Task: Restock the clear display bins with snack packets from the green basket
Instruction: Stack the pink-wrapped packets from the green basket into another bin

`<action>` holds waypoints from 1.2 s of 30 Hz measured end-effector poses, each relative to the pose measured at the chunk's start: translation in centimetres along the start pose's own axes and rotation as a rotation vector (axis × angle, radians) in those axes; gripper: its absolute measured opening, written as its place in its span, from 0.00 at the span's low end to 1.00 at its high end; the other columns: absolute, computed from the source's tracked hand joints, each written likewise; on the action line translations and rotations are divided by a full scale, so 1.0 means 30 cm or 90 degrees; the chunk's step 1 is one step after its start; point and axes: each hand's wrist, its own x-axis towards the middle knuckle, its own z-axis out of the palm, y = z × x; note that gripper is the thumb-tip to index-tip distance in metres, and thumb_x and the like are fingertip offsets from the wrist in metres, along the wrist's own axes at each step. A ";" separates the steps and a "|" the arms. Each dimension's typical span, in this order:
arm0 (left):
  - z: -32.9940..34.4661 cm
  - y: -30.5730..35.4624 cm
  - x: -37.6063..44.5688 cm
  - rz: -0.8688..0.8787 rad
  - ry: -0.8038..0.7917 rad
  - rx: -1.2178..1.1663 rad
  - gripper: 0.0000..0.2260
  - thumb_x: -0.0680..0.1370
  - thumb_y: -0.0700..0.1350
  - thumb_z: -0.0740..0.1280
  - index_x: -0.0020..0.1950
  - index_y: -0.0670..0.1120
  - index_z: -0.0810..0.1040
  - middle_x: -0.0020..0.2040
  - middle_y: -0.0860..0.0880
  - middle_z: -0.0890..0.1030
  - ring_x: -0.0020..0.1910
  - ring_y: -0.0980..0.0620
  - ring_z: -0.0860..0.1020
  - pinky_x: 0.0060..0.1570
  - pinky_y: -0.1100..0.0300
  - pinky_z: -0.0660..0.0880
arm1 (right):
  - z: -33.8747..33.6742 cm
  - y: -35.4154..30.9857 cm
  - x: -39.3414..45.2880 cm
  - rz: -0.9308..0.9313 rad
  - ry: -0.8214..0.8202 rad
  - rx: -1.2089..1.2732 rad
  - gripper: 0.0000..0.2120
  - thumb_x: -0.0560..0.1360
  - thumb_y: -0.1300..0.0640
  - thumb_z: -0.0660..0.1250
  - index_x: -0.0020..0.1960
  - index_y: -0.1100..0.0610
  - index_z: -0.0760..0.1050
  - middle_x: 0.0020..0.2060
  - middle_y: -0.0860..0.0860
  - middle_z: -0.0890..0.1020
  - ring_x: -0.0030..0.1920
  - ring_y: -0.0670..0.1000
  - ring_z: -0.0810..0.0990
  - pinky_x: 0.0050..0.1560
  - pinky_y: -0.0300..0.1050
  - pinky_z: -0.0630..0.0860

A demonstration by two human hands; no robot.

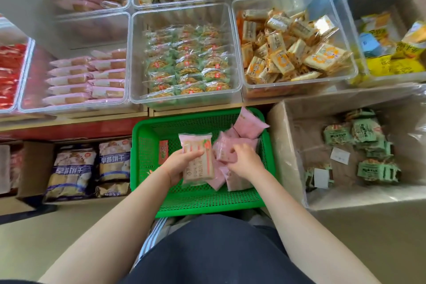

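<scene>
Both hands are down in the green basket (pixel 198 200), which sits on the floor just below the shelf of clear bins. The left hand (pixel 178 165) grips a pink packet (pixel 197 157) by its lower half, thumb across the front, the packet lifted upright above the basket floor. The right hand (pixel 244 160) has its fingers curled into the loose heap of pink packets (pixel 239 143) at the basket's right side and pinches one of them.

The packets look light, and the film wrap is probably slick and crinkly, with a soft cake or wafer inside that would crush under a hard squeeze. A hold across the flat faces near the middle seems safest; the sealed end flaps would likely slip or tear.

The matching pink stock lies in neat rows in the bin of pink packets (pixel 76 108), up and to the left of the basket. That bin has room toward its back, so it is the likely target. The bin of green-wrapped biscuits (pixel 184 99), directly above the basket, already looks well filled.
</scene>
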 end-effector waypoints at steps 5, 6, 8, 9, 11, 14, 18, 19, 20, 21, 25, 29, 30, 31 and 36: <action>-0.016 -0.025 -0.009 -0.001 0.019 -0.017 0.08 0.78 0.44 0.69 0.55 0.43 0.77 0.49 0.43 0.84 0.48 0.45 0.83 0.45 0.51 0.80 | 0.060 0.026 -0.042 -0.013 -0.079 -0.269 0.20 0.77 0.51 0.65 0.67 0.55 0.70 0.65 0.55 0.72 0.68 0.58 0.66 0.65 0.54 0.64; -0.020 -0.027 -0.010 -0.004 0.019 -0.024 0.08 0.78 0.44 0.69 0.55 0.43 0.77 0.49 0.43 0.84 0.48 0.44 0.83 0.45 0.50 0.80 | 0.066 0.024 -0.051 -0.004 -0.093 -0.292 0.20 0.77 0.52 0.65 0.67 0.55 0.70 0.64 0.55 0.73 0.68 0.58 0.67 0.66 0.54 0.63; -0.032 -0.028 -0.014 -0.009 0.024 -0.025 0.08 0.78 0.44 0.70 0.55 0.43 0.77 0.49 0.42 0.84 0.49 0.44 0.83 0.46 0.49 0.80 | 0.078 0.030 -0.062 0.015 -0.125 -0.323 0.20 0.76 0.54 0.65 0.67 0.54 0.72 0.63 0.55 0.74 0.67 0.57 0.67 0.68 0.54 0.62; -0.042 -0.028 -0.015 -0.010 0.028 -0.021 0.09 0.78 0.44 0.70 0.56 0.43 0.77 0.50 0.42 0.84 0.49 0.43 0.83 0.47 0.49 0.80 | 0.081 0.037 -0.065 0.025 -0.134 -0.324 0.19 0.76 0.55 0.65 0.66 0.54 0.73 0.62 0.54 0.75 0.67 0.57 0.69 0.68 0.54 0.62; -0.061 -0.026 -0.016 -0.007 0.038 -0.017 0.11 0.77 0.44 0.71 0.56 0.42 0.77 0.52 0.40 0.84 0.49 0.43 0.83 0.47 0.48 0.80 | 0.066 0.038 -0.066 0.043 -0.117 -0.263 0.14 0.76 0.58 0.64 0.61 0.53 0.76 0.58 0.53 0.78 0.64 0.56 0.73 0.67 0.54 0.64; -0.094 -0.027 -0.019 0.019 0.091 -0.034 0.07 0.77 0.41 0.70 0.53 0.42 0.77 0.53 0.38 0.82 0.46 0.43 0.83 0.45 0.50 0.80 | -0.006 0.008 -0.057 0.055 -0.102 -0.039 0.03 0.75 0.55 0.67 0.48 0.53 0.75 0.45 0.52 0.79 0.48 0.55 0.80 0.43 0.44 0.73; -0.147 -0.011 -0.048 0.048 0.201 -0.093 0.04 0.77 0.40 0.70 0.51 0.43 0.77 0.47 0.40 0.82 0.40 0.45 0.82 0.40 0.52 0.79 | -0.121 -0.060 -0.058 0.055 -0.101 0.439 0.11 0.75 0.54 0.73 0.54 0.59 0.78 0.44 0.53 0.83 0.45 0.53 0.81 0.40 0.44 0.78; -0.164 0.000 -0.064 0.046 0.204 -0.103 0.06 0.77 0.41 0.70 0.53 0.43 0.77 0.46 0.41 0.82 0.39 0.45 0.82 0.39 0.52 0.79 | -0.142 -0.075 -0.059 0.036 -0.121 0.558 0.15 0.75 0.55 0.73 0.57 0.61 0.78 0.46 0.55 0.84 0.47 0.56 0.81 0.46 0.49 0.79; -0.177 0.015 -0.083 0.037 0.189 -0.109 0.09 0.77 0.43 0.70 0.55 0.43 0.77 0.46 0.41 0.82 0.40 0.45 0.82 0.38 0.52 0.79 | -0.158 -0.090 -0.059 0.011 -0.149 0.661 0.19 0.74 0.54 0.74 0.60 0.63 0.77 0.47 0.57 0.83 0.49 0.58 0.80 0.52 0.55 0.78; -0.188 0.035 -0.107 0.028 0.158 -0.110 0.09 0.77 0.46 0.70 0.55 0.44 0.77 0.47 0.41 0.82 0.40 0.44 0.82 0.39 0.52 0.79 | -0.171 -0.108 -0.060 -0.009 -0.183 0.730 0.24 0.72 0.53 0.75 0.62 0.63 0.75 0.48 0.59 0.82 0.51 0.61 0.78 0.57 0.62 0.75; -0.205 0.115 -0.193 0.025 -0.012 -0.134 0.11 0.79 0.53 0.65 0.50 0.46 0.80 0.43 0.44 0.84 0.40 0.46 0.83 0.43 0.50 0.81 | -0.191 -0.218 -0.073 -0.129 -0.308 0.868 0.21 0.76 0.63 0.66 0.69 0.56 0.73 0.59 0.60 0.76 0.59 0.61 0.73 0.63 0.62 0.67; -0.243 0.174 -0.247 0.049 -0.122 -0.135 0.17 0.82 0.55 0.58 0.55 0.44 0.81 0.45 0.44 0.85 0.40 0.48 0.84 0.40 0.53 0.83 | -0.178 -0.357 -0.098 -0.251 -0.291 0.880 0.19 0.77 0.67 0.60 0.67 0.66 0.71 0.66 0.67 0.72 0.68 0.65 0.70 0.70 0.58 0.67; -0.266 0.185 -0.256 0.051 -0.142 -0.138 0.18 0.82 0.54 0.59 0.59 0.44 0.80 0.48 0.44 0.85 0.42 0.48 0.84 0.42 0.52 0.82 | -0.171 -0.391 -0.101 -0.262 -0.286 0.888 0.17 0.77 0.64 0.64 0.65 0.66 0.72 0.67 0.68 0.72 0.69 0.64 0.70 0.72 0.58 0.66; -0.296 0.194 -0.262 0.048 -0.157 -0.150 0.19 0.81 0.55 0.60 0.62 0.44 0.78 0.50 0.43 0.84 0.43 0.46 0.84 0.44 0.50 0.82 | -0.168 -0.428 -0.107 -0.274 -0.284 0.893 0.14 0.76 0.60 0.69 0.60 0.64 0.75 0.67 0.68 0.71 0.70 0.64 0.70 0.73 0.60 0.65; -0.512 0.217 -0.328 0.056 -0.231 -0.146 0.30 0.65 0.58 0.79 0.61 0.45 0.80 0.54 0.43 0.84 0.46 0.46 0.84 0.41 0.52 0.81 | -0.115 -0.642 -0.105 -0.269 -0.239 0.871 0.09 0.66 0.61 0.79 0.44 0.57 0.82 0.66 0.62 0.75 0.62 0.62 0.75 0.60 0.56 0.75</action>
